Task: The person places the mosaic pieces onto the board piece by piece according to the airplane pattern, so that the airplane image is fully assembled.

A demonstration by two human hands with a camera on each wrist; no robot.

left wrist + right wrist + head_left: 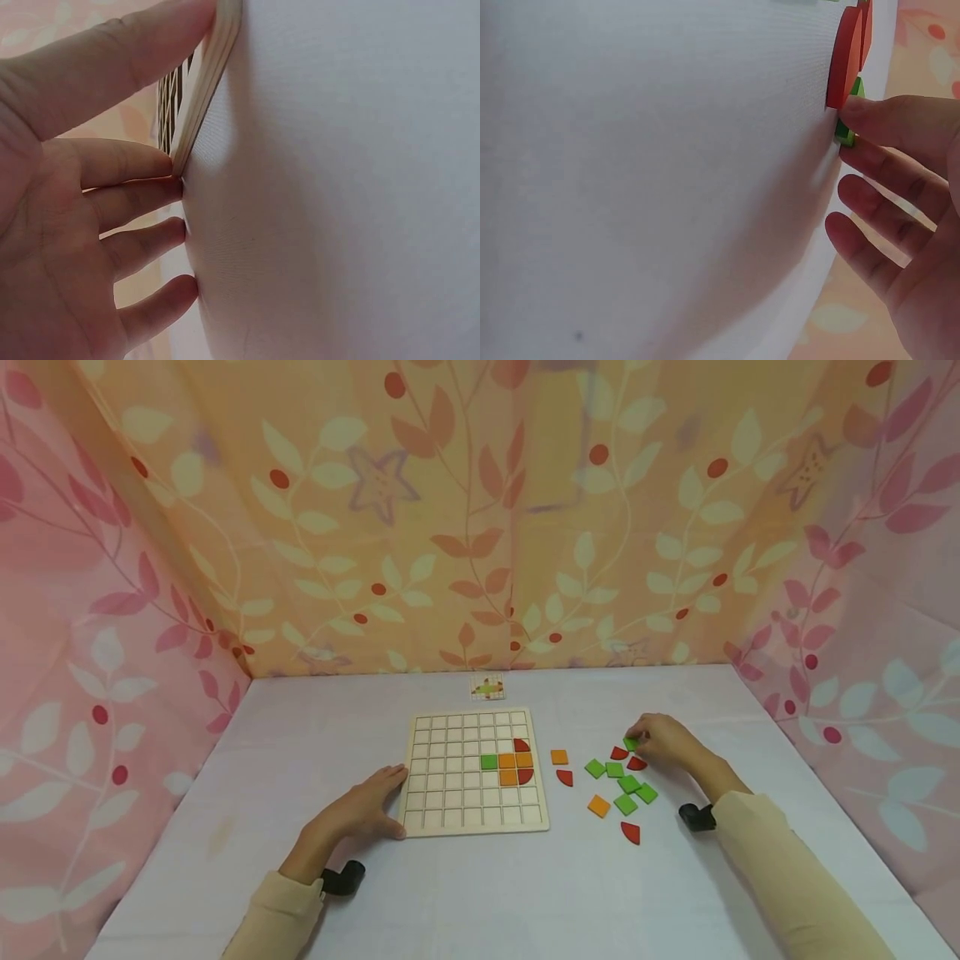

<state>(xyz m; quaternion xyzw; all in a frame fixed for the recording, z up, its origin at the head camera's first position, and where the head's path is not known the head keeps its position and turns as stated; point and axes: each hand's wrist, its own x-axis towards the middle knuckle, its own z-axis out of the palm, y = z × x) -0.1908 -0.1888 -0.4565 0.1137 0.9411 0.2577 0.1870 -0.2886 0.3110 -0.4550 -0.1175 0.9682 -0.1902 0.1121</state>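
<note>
A wooden grid board [450,777] lies on the table. On its right side sit one green square tile [489,762], three orange square tiles [507,777] and two red quarter-circle tiles [525,776]. My left hand [365,803] rests at the board's left edge; in the left wrist view, thumb and index finger touch the edge [206,90], with the fingers fairly straight and spread. Over at the right, my right hand [667,743] pinches a green square tile [845,133] between thumb and index finger, low at the tabletop. Beside it stands a red quarter-circle tile [844,60].
Several loose green square tiles [629,784] lie right of the board, among orange squares [598,807] and red quarter-circles [631,833]. A small pattern card [488,687] lies behind the board. Patterned curtains [465,527] enclose the white-covered table [480,893] at back and sides.
</note>
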